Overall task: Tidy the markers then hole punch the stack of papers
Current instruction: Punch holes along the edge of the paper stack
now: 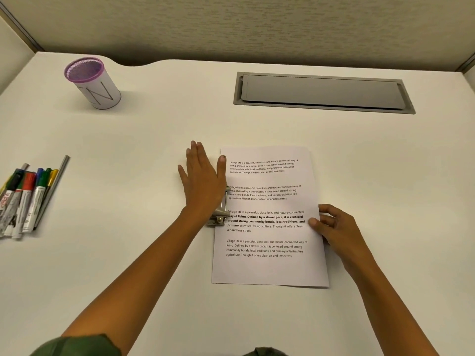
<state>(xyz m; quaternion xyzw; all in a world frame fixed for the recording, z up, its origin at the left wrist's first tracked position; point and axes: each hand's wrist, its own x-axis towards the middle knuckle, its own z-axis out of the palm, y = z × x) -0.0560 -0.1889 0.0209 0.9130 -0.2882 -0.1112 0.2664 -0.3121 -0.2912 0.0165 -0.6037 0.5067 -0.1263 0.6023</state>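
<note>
A stack of white printed papers [270, 268] lies in the middle of the desk. Its left edge sits in a metal hole punch [219, 214], which is mostly hidden under my left hand [203, 183]. That hand lies flat on the punch, palm down, fingers spread, thumb resting on the paper. My right hand [336, 227] pinches the right edge of the stack between thumb and fingers. Several markers [25, 199] in black, red, blue, green and yellow lie side by side at the far left, with a grey stick next to them.
A white cup with a purple rim [92, 83] stands empty at the back left. A grey cable hatch [323, 92] is set into the desk [144, 150] at the back right. Partition walls close off the desk's far side.
</note>
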